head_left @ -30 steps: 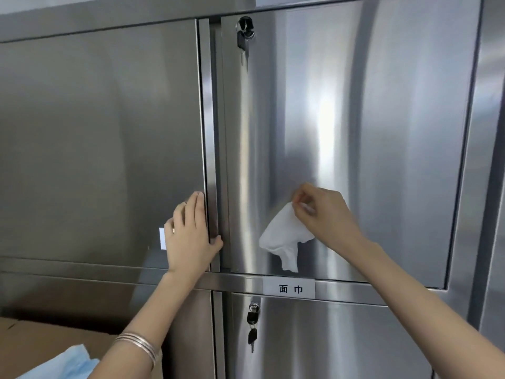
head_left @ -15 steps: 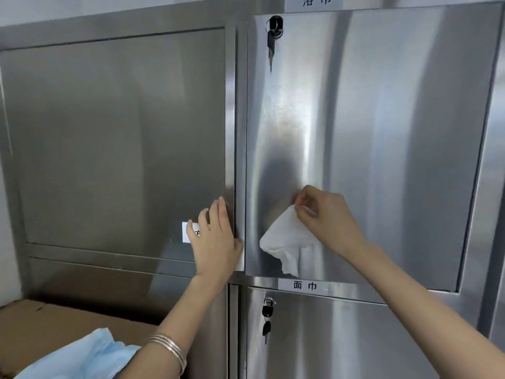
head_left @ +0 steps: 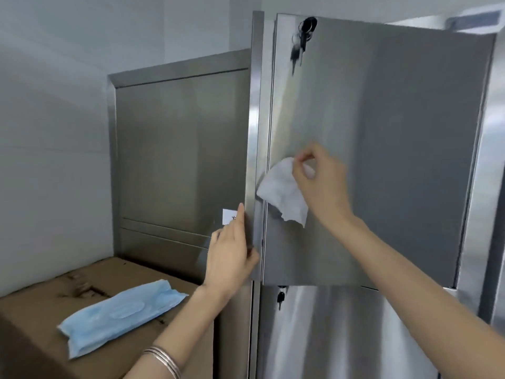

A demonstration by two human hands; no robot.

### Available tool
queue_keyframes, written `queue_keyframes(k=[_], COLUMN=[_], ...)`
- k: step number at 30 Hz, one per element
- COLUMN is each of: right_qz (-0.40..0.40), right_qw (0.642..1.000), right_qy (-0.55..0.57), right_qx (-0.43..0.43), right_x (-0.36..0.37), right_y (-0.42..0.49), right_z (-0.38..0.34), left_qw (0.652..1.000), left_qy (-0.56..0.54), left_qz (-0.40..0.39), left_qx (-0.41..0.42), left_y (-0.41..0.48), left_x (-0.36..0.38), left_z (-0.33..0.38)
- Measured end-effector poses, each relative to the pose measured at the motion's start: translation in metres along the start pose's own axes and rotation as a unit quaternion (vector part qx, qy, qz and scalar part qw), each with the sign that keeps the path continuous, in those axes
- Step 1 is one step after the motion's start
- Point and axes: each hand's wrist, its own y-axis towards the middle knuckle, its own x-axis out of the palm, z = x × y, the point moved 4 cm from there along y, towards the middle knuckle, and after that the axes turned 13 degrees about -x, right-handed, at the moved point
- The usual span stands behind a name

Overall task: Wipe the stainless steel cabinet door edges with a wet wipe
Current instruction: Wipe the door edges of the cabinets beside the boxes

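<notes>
Head view, centre right: cabinet door [head_left: 396, 160]. Lower centre: your left hand [head_left: 232, 255], fingers straight, braces the post [head_left: 252, 132]. Your right hand [head_left: 325, 187] pinches the wet wipe [head_left: 281, 192] against the door's left edge. Step: edge wiping, probably. Next: press and draw the wipe along that edge.

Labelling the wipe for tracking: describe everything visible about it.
The wipe is a white, soft-looking sheet, crumpled, hanging limp with a ragged lower corner. The right hand pinches its upper right part. It sits before the door, near the door's left edge; contact with the steel cannot be told.
</notes>
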Motion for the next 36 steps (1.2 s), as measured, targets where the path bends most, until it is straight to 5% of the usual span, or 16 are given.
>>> queue_keyframes(k=[5, 10, 17, 24, 30, 36], right_qz=[-0.096, -0.193, -0.169, -0.105, -0.098, 0.011], right_qw=[0.986, 0.929, 0.903, 0.935, 0.963, 0.970], right_qy=[0.032, -0.134, -0.209, -0.161, -0.096, -0.038], right_qx=[-0.131, -0.286, -0.336, -0.298, -0.231, -0.241], right_x=[0.003, -0.016, -0.025, -0.026, -0.012, -0.035], right_y=[0.005, -0.029, -0.060, 0.011, -0.025, 0.017], right_z=[-0.050, -0.051, -0.059, -0.057, -0.043, -0.058], left_qw=[0.993, 0.993, 0.985, 0.985, 0.983, 0.972], left_qy=[-0.096, -0.092, -0.144, -0.130, -0.157, -0.222], left_qz=[-0.050, -0.063, -0.077, -0.085, -0.072, -0.019], left_qx=[-0.056, -0.049, -0.047, -0.074, -0.066, -0.076], left_y=[-0.044, -0.072, -0.072, -0.072, -0.062, -0.036], left_x=[-0.040, -0.063, -0.080, -0.082, -0.095, -0.110], left_z=[0.021, 0.042, 0.058, 0.055, 0.062, 0.077])
